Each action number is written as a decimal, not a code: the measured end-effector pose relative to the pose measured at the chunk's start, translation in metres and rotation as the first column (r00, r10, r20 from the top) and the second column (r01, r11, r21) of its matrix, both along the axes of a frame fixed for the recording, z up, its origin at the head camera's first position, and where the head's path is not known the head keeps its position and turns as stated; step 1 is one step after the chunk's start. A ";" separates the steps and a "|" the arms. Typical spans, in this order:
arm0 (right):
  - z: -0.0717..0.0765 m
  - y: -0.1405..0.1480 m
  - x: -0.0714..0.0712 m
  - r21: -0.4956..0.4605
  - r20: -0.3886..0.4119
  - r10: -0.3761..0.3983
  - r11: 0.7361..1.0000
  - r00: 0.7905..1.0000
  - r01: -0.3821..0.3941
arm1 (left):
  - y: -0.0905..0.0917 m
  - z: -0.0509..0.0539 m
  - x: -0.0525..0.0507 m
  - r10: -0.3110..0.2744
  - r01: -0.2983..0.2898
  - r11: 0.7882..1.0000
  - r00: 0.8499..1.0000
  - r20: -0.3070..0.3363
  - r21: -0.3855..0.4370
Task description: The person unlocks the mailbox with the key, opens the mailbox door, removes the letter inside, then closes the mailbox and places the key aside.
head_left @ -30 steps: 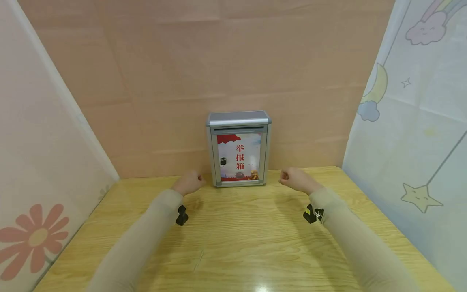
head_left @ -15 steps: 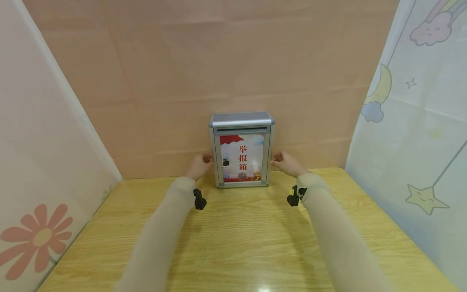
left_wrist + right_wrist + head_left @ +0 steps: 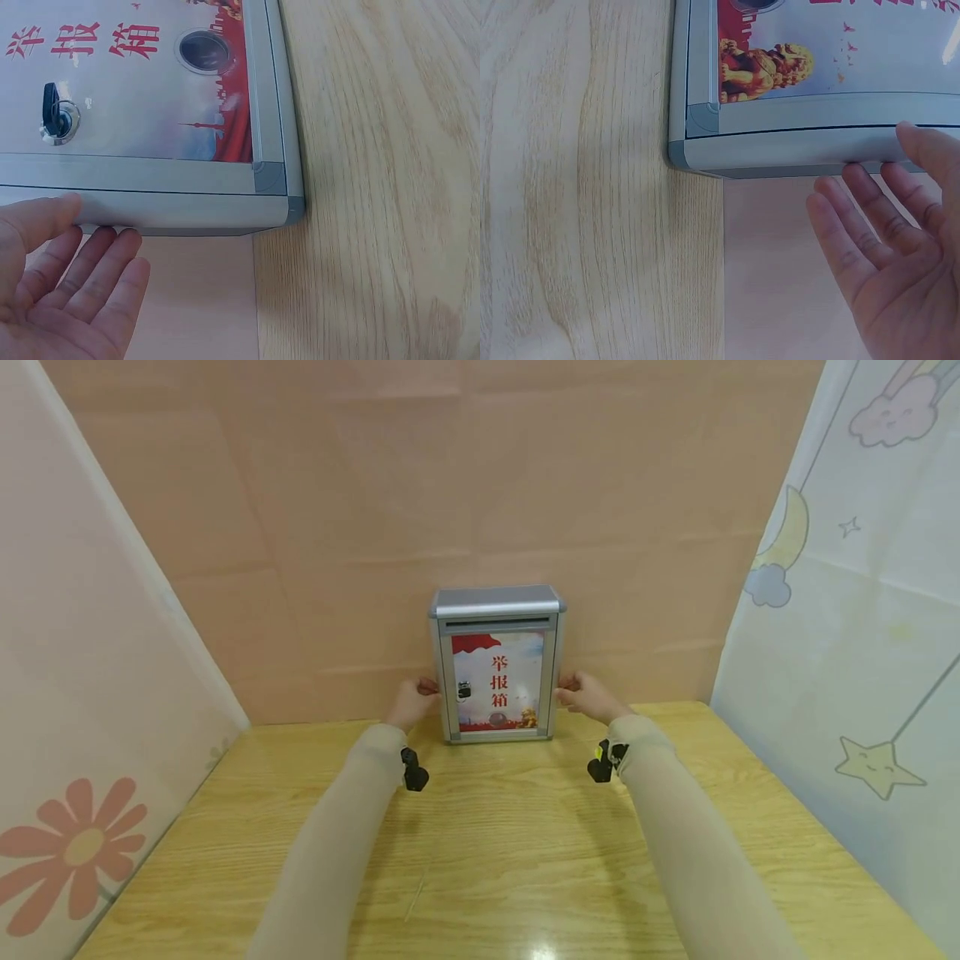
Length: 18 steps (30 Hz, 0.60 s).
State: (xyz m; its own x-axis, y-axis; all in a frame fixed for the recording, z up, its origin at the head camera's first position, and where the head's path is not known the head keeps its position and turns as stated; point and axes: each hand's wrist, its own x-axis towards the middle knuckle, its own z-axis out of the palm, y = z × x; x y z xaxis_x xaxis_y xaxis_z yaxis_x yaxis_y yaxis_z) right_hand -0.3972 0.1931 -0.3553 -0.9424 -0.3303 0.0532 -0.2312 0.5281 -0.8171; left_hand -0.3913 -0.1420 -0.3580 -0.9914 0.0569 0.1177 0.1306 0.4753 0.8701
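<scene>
A silver-grey metal report box (image 3: 498, 664) stands upright at the back of the table, with a slot under its lid and red characters on its white front panel. My left hand (image 3: 412, 703) grips its left side; in the left wrist view the thumb lies on the side frame and fingertips meet the rear edge. My right hand (image 3: 592, 697) holds the right side likewise, its little and ring fingers apart from the metal in the right wrist view. A black-headed key (image 3: 51, 106) with a ring sits in the lock (image 3: 60, 131) on the front panel.
The wooden table (image 3: 495, 835) spreads in front of the box. A peach cloth backdrop (image 3: 337, 527) hangs close behind it. Printed cloth walls flank the table, a flower wall (image 3: 82, 610) at left and a star wall (image 3: 847, 635) at right.
Both hands have moved inward and forward from beside the box, their fists opening, to take hold of its two sides. The box still stands at the back of the table.
</scene>
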 end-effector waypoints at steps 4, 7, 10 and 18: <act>0.000 -0.001 -0.001 0.016 -0.013 -0.016 1.000 1.000 0.016 | 0.002 0.000 0.001 0.025 -0.025 0.999 1.000 0.004 0.027; 0.000 -0.002 -0.001 0.037 -0.016 -0.017 0.999 1.000 0.018 | 0.002 -0.001 0.002 0.039 -0.040 0.999 0.999 0.012 0.026; -0.002 -0.003 -0.001 0.058 -0.011 -0.022 0.998 1.000 0.022 | 0.002 -0.004 0.002 0.054 -0.054 0.999 0.998 0.014 -0.008; -0.001 -0.007 -0.002 0.220 0.018 -0.029 0.975 0.999 0.024 | 0.002 -0.010 -0.001 0.072 -0.070 0.992 0.997 0.020 -0.101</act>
State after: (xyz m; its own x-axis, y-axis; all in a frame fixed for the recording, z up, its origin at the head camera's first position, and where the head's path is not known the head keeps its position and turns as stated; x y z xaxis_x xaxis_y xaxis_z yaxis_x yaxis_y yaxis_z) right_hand -0.3988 0.1857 -0.3568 -0.9511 -0.3066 -0.0374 -0.1989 0.7006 -0.6852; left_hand -0.3919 -0.1403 -0.3678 -0.9958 -0.0037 0.0917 0.0734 0.5675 0.8201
